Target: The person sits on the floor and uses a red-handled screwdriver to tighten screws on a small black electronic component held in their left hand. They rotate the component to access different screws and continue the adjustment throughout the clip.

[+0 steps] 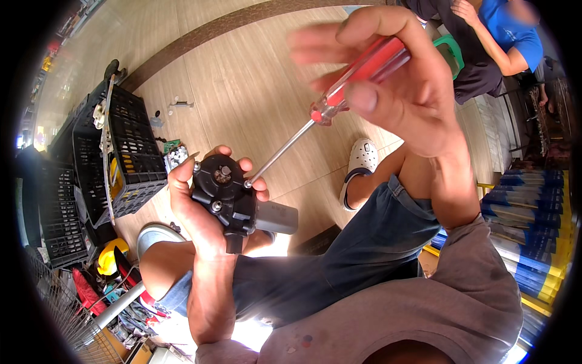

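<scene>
In my left hand (203, 215) is a small motor (219, 179) with a round black housing and a grey cylinder sticking out to the right. My fingers wrap round its far side and my thumb lies along its left edge. Silver screws and a central shaft show on its upper face. My right hand (406, 91) holds a screwdriver (373, 67) by its clear red handle, between thumb and forefinger, with the other fingers stretched out and blurred. The shank slants down to the left, its tip at a screw on the housing's right edge.
Black plastic crates (130, 148) stand on the tiled floor at left. Beside them are a yellow object (112, 256) and a wire fan guard (66, 315). A person in a blue shirt (515, 36) sits at the far right, above stacked blue-and-yellow packages (530, 224).
</scene>
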### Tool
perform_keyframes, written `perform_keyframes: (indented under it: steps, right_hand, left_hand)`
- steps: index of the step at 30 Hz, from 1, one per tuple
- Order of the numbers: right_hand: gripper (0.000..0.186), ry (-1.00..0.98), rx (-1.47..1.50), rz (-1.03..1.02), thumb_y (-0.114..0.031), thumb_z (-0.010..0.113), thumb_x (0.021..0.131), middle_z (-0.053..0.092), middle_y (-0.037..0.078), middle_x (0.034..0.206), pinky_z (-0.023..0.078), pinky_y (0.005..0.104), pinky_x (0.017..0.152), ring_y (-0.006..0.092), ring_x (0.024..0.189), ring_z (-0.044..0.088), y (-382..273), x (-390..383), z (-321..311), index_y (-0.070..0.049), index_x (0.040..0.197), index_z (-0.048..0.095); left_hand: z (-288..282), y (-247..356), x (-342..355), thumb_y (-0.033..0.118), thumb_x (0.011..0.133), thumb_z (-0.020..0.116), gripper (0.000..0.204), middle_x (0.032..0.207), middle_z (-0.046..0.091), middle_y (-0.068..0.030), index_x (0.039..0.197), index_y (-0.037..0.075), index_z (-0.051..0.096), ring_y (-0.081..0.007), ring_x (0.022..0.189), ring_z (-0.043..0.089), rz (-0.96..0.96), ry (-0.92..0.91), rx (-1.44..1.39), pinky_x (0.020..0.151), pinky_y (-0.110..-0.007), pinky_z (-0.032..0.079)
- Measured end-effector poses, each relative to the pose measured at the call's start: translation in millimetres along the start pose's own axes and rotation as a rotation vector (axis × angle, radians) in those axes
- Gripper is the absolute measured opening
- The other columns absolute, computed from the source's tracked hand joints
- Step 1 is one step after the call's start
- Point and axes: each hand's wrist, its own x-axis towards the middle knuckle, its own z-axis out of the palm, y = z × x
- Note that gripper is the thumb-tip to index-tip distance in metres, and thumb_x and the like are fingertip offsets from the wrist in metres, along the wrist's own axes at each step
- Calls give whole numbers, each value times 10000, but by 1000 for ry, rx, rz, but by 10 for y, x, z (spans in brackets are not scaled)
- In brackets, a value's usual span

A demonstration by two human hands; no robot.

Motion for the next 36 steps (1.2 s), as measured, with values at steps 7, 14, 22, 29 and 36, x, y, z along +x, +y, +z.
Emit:
perform_keyframes:
  steps: [7,14,22,29,36]
  right_hand:
    - [404,-303,117,-577,-67,720,914,716,213,929,618,350,726,243,815,734,754,394,-365,45,1228,493]
    - [407,-316,436,-596,-45,693,924,678,259,1083,622,392,774,283,981,715,874,466,-232,49,1252,471]
    - [428,-420,69,-649,9,665,923,659,267,1153,613,422,822,312,1003,709,754,463,-366,57,1281,435]
    - [430,-555,286,-629,5,659,927,680,252,1099,600,416,859,299,1011,706,952,550,-575,40,1289,430]
    - [404,-319,378,-484,-14,664,933,688,238,1071,605,381,837,278,1003,711,759,383,-316,52,1266,445]
  left_hand:
    - [23,-9,18,500,921,489,488,892,686,-185,1069,61,644,-376,706,641,-14,-13,-3,656,-468,538]
    - [15,-22,6,511,929,493,487,947,624,-160,1099,67,600,-325,743,623,-5,-59,40,664,-419,505]
    - [18,-15,10,514,931,492,488,943,627,-152,1099,69,596,-321,737,625,-5,-47,45,662,-416,503]
    - [62,-24,8,518,934,488,493,936,629,-150,1098,67,601,-322,732,623,-6,-34,61,660,-418,501]
    - [16,-10,17,506,929,479,496,920,659,-179,1086,57,622,-362,717,637,2,-40,21,653,-452,530]
